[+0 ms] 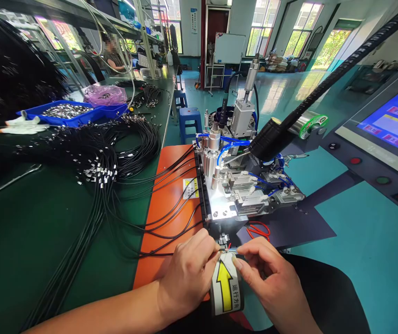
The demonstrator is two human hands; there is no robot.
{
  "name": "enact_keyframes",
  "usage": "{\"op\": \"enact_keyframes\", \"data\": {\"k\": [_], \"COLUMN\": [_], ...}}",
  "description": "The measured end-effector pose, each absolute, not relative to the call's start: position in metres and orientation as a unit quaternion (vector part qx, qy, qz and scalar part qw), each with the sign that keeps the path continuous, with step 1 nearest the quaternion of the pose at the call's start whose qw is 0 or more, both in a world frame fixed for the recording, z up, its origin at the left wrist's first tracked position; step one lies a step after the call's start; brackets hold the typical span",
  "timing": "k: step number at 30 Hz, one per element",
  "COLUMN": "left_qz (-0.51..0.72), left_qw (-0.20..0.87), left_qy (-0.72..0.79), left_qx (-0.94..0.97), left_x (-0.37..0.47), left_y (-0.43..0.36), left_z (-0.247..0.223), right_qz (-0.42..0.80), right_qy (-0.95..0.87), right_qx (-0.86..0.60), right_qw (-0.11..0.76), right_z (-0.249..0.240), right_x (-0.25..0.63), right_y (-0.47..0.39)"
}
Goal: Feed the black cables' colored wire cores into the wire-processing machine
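Note:
My left hand (194, 269) is closed in a pinch on the end of a black cable (155, 254), which comes in from the left across the orange plate. Close by on the right, my right hand (272, 276) is curled, its thumb and index fingertips at a thin, pale wire end (231, 251). What those fingertips grip is too small to make out. Just below the fingertips is a white roller-like part with a yellow arrow (224, 285) printed on it. Directly beyond both hands stands a lit bench machine (225, 199) with metal cylinders and blue air tubes.
An orange plate (171, 185) with several cables lies left of the machine. Cable bundles (125, 144) and a blue tray of small metal parts (65, 113) lie on the green table. A solder spool (310, 124), black lamp arm (310, 102) and control screen (394, 125) stand right. Red-handled tool (259, 229) beside machine.

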State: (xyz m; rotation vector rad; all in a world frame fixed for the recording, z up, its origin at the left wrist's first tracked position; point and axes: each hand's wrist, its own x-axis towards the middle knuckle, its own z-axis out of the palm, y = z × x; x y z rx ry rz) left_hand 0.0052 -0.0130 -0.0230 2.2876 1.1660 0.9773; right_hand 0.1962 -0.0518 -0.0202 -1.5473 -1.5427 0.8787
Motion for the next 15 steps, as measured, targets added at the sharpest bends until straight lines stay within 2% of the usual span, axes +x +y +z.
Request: {"op": "enact_keyframes", "data": {"k": [15], "left_qz": [0.335], "left_qw": [0.199], "left_qy": [0.405], "left_qx": [0.827], "left_x": [0.0055], "left_y": [-0.0116], "left_z": [-0.0255], "right_qz": [0.339], "right_qy": [-0.628], "right_qx": [-0.589], "right_qw": [0.379], "right_z": [-0.0147], "right_x": [0.1929], "right_y": [-0.0505]}}
